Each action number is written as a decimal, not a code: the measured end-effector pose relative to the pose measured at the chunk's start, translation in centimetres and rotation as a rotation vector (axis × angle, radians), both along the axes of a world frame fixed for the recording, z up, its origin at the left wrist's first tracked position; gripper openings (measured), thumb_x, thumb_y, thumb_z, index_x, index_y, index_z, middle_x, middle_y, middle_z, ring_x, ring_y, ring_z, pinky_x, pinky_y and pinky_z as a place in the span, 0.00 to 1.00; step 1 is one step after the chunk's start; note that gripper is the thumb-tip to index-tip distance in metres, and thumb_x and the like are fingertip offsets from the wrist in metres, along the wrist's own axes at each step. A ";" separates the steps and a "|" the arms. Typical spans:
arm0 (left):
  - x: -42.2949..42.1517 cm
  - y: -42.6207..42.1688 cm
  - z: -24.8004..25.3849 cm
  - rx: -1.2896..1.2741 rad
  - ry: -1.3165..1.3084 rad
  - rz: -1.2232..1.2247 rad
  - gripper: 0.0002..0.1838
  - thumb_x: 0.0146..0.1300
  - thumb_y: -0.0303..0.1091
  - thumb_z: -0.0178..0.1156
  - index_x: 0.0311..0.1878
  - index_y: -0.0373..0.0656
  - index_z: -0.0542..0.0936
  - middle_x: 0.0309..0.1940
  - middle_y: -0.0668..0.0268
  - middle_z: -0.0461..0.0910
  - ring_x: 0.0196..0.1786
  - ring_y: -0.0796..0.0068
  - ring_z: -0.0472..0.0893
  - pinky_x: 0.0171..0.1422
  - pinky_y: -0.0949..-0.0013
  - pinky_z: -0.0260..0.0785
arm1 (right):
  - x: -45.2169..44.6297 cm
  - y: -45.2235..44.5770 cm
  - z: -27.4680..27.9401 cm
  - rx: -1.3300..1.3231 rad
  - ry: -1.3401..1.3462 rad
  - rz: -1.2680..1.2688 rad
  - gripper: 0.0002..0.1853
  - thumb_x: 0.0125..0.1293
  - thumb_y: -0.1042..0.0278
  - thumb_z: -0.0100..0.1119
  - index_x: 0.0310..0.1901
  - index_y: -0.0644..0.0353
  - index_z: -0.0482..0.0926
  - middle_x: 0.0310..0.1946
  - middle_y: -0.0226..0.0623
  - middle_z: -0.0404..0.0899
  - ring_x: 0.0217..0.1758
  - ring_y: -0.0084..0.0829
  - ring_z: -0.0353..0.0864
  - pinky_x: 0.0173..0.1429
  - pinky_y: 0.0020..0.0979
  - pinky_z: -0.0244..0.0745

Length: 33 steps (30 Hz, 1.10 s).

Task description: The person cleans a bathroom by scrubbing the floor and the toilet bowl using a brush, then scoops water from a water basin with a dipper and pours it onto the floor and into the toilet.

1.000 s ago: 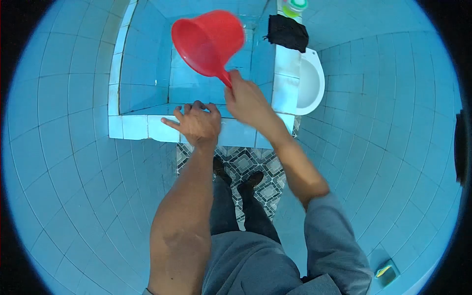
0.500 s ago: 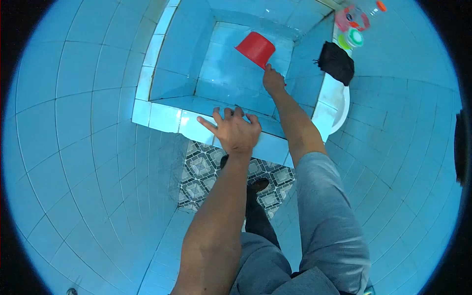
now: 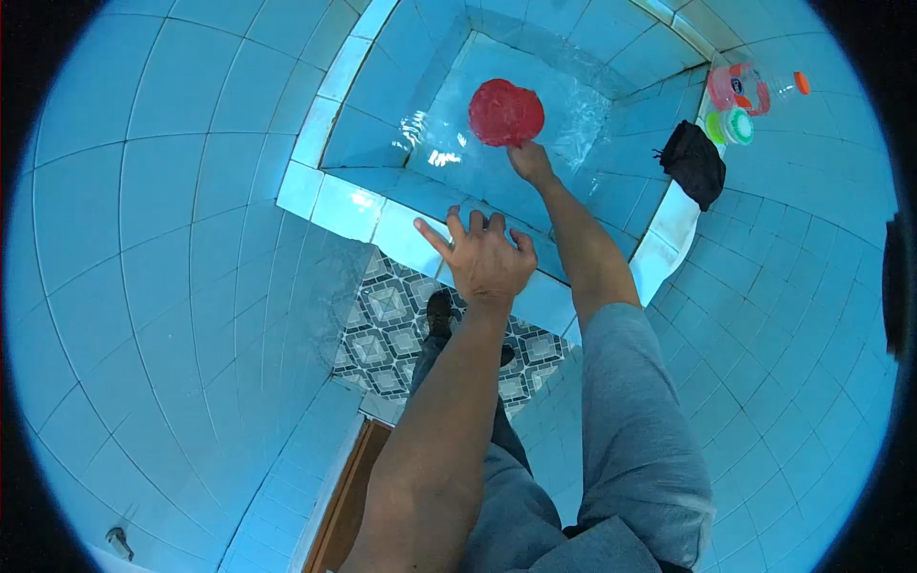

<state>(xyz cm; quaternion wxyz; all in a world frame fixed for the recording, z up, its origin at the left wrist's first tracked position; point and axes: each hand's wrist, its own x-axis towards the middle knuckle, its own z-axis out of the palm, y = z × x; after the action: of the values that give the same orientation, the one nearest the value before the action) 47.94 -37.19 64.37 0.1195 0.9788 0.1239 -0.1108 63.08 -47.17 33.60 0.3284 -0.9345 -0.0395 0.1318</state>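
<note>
A red water dipper [image 3: 504, 112] is in the blue-tiled water tub, its round opening facing up towards me and water seemingly in it. My right hand [image 3: 532, 164] grips its handle, with the arm stretched over the near rim. Ripples and bright glints show on the water [image 3: 458, 143] around the dipper. My left hand [image 3: 489, 256] rests with spread fingers on the tub's near ledge [image 3: 406, 237], holding nothing.
On the right ledge lie a dark cloth [image 3: 694, 165], a tub with a green-and-white lid [image 3: 734, 125] and a clear bottle with an orange cap [image 3: 755, 88]. Patterned floor tiles [image 3: 382, 306] lie below. A tap [image 3: 119, 542] is at lower left.
The red dipper has turned from lying tilted on its side to opening upward, and the water is now rippled. My left hand stays on the ledge; the whole view has shifted somewhat.
</note>
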 end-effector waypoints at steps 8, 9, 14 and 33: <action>-0.5 -0.2 -1.0 0.043 -0.095 -0.023 0.17 0.54 0.44 0.60 0.37 0.42 0.87 0.44 0.58 0.83 0.65 0.54 0.68 0.76 0.27 0.25 | -0.2 1.9 12.9 0.674 0.606 -0.478 0.11 0.56 0.61 0.59 0.29 0.62 0.76 0.20 0.31 0.71 0.18 0.24 0.66 0.20 0.32 0.62; -0.5 -0.3 -1.0 0.057 -0.123 -0.025 0.16 0.54 0.44 0.60 0.36 0.42 0.87 0.44 0.58 0.84 0.65 0.54 0.69 0.76 0.27 0.26 | -0.2 1.7 13.7 0.774 0.635 -0.493 0.10 0.54 0.64 0.60 0.26 0.62 0.75 0.19 0.32 0.71 0.17 0.24 0.65 0.20 0.32 0.62; -0.5 -0.9 -0.3 0.097 -0.085 -0.031 0.15 0.56 0.44 0.59 0.36 0.45 0.87 0.44 0.60 0.84 0.64 0.54 0.70 0.76 0.29 0.27 | -1.8 0.8 20.0 0.934 0.614 -0.413 0.07 0.53 0.68 0.58 0.24 0.60 0.72 0.19 0.31 0.69 0.17 0.23 0.65 0.19 0.31 0.60; -1.0 -2.6 0.5 0.267 0.136 -0.070 0.21 0.67 0.48 0.49 0.48 0.49 0.87 0.49 0.60 0.84 0.68 0.55 0.69 0.77 0.29 0.30 | -30.7 -17.8 44.2 1.059 0.491 -0.821 0.08 0.53 0.76 0.53 0.36 0.60 0.70 0.19 0.24 0.63 0.13 0.15 0.57 0.15 0.22 0.53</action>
<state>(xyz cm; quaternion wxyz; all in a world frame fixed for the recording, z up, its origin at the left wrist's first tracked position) 46.92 -39.79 64.84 -0.0243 0.9800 0.1109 -0.1637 32.34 -65.01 77.85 0.7608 -0.5320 0.3319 0.1674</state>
